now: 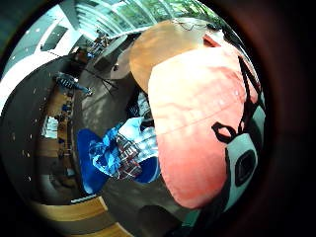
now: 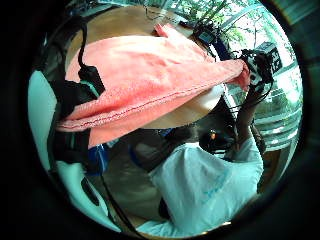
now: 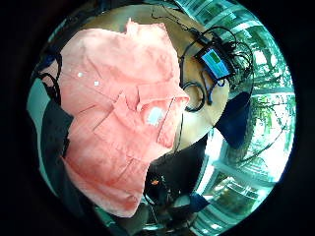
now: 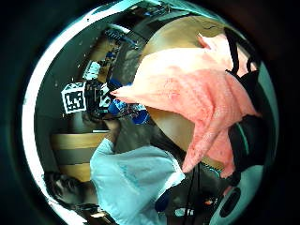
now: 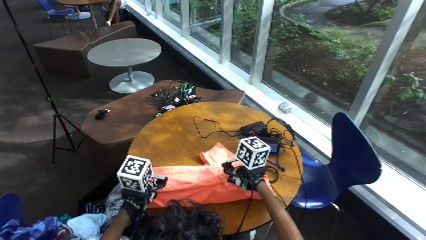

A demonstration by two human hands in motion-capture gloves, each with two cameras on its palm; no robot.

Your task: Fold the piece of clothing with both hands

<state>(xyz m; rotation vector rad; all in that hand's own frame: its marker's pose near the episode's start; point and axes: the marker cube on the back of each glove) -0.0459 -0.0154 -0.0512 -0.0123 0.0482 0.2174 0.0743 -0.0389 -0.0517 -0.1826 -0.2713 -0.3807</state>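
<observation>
A salmon-pink shirt (image 5: pixel 200 185) hangs stretched between my two hands just above the near edge of a round wooden table (image 5: pixel 173 140). My left hand (image 5: pixel 136 192) grips one end and my right hand (image 5: pixel 243 175) grips the other, both with curled fingers. In the left thumb side view the cloth (image 2: pixel 150 80) runs from my palm to the right hand (image 2: pixel 255 75). The right thumb side view shows the cloth (image 4: pixel 197 93) reaching to the left hand (image 4: pixel 96 105). The right little finger side view shows the shirt's collar, label and buttons (image 3: pixel 118 113), its far part lying on the table.
A black device with a lit screen and tangled cables (image 5: pixel 256 131) lies on the table's far right. A blue chair (image 5: pixel 346 160) stands to the right. Plaid and blue clothes (image 1: pixel 123 153) are piled on a seat at my left. Windows run along the right.
</observation>
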